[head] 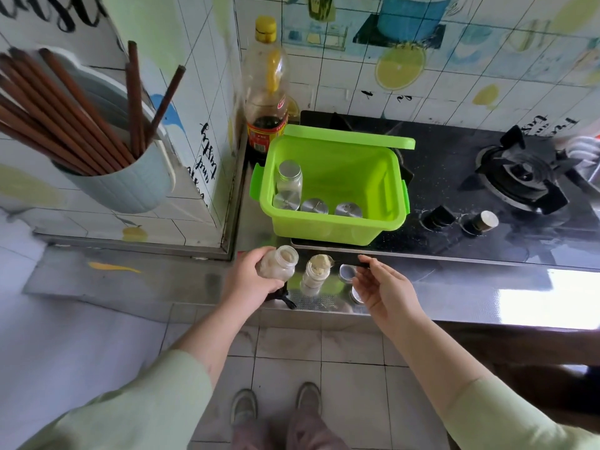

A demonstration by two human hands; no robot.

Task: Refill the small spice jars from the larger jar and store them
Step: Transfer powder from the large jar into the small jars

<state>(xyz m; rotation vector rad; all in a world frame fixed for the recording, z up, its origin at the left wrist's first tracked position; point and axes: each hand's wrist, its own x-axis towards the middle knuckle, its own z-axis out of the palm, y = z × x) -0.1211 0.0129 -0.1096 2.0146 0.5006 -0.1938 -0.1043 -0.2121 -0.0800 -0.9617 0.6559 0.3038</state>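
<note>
My left hand (248, 279) grips the larger glass jar (280, 264), open and holding pale powder, tilted toward the right. Beside it a small open spice jar (314, 277) stands on the steel counter, heaped with powder at its mouth. My right hand (384, 289) pinches the dark handle of a spoon (331, 261), whose bowl with powder sits over the small jar's mouth. Two metal lids (346, 273) lie on the counter right of the small jar. A green plastic box (334, 186) behind holds several lidded small jars (289, 181).
An almost empty soy sauce bottle (267, 92) stands in the corner behind the box. The gas stove (519, 177) with two knobs fills the right. A chopstick holder (120, 180) hangs on the left wall. The counter's front edge runs just under my hands.
</note>
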